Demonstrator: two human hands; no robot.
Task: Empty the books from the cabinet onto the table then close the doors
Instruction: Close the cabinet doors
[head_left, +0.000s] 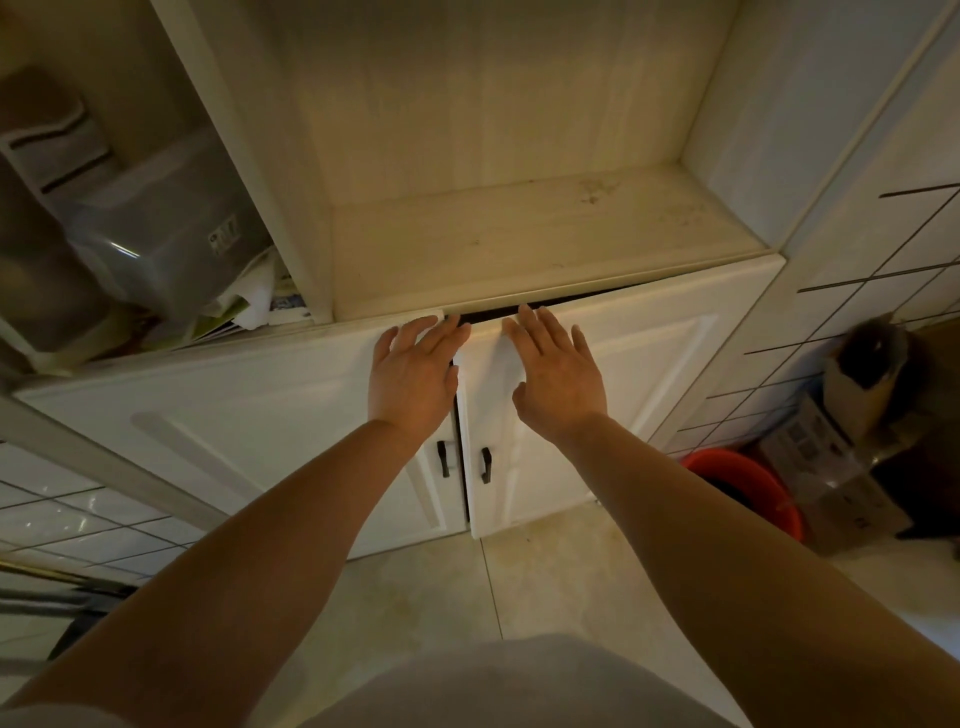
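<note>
The white cabinet has two lower doors with small black handles. My left hand (415, 369) lies flat, fingers straight, against the upper inner corner of the left door (234, 431). My right hand (556, 369) presses flat on the top of the right door (649, 374), which stands slightly ajar, leaving a dark gap under the shelf edge. No books show in view. The open shelf (519, 239) above the doors holds nothing.
A left compartment holds a clear plastic bin (156, 244) and papers. A red bucket (748, 488) and cardboard boxes (831, 467) stand on the floor to the right by the tiled wall. Beige floor tiles (519, 582) lie under me.
</note>
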